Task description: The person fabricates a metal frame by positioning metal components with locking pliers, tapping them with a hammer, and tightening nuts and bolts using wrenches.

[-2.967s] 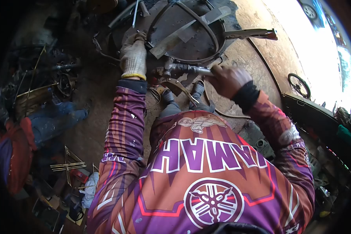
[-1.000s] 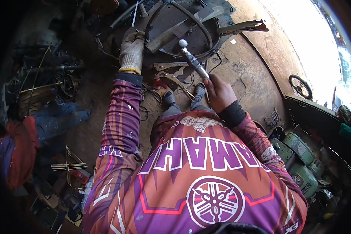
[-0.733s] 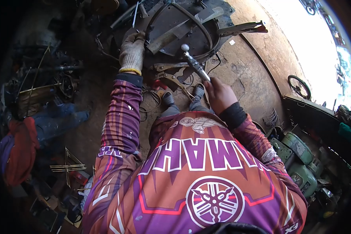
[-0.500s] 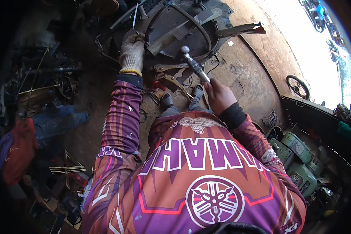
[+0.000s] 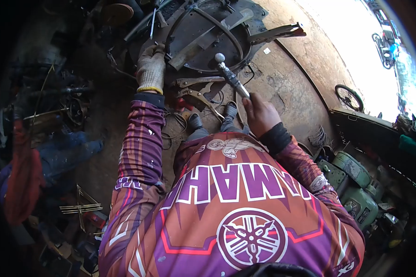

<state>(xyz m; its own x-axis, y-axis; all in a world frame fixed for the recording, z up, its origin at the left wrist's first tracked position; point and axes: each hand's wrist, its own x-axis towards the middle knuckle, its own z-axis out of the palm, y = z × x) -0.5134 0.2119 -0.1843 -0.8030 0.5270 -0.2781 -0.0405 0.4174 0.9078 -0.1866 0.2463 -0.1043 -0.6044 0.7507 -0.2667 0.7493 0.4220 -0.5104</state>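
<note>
My left hand [image 5: 151, 70], in a pale knitted glove with a yellow cuff, is closed at the near left edge of the dark metal worktable [image 5: 196, 62]. A small dark piece shows at its fingertips, too small to name. Right beside those fingers is the lower end of a bent metal bar [image 5: 219, 28], which arches over the table. A flat metal strip [image 5: 194, 50] lies slantwise under the arch. My bare right hand [image 5: 262, 114] is wrapped round the handle of a ball-peen hammer [image 5: 232, 78], its head raised at the table's near right side.
Locking pliers [image 5: 196, 94] hang at the table's near edge, and a long-jawed clamp [image 5: 279, 33] juts out to the right. Cables [image 5: 173, 127] lie by my feet. A green machine [image 5: 358, 203] stands at right, a wheel [image 5: 349, 98] beyond it. Thin rods [image 5: 81, 207] lie at left.
The view has shifted slightly, so the table appears further left and higher. My left hand has drawn back a little from the bar's end. The hammer stays raised in my right hand.
</note>
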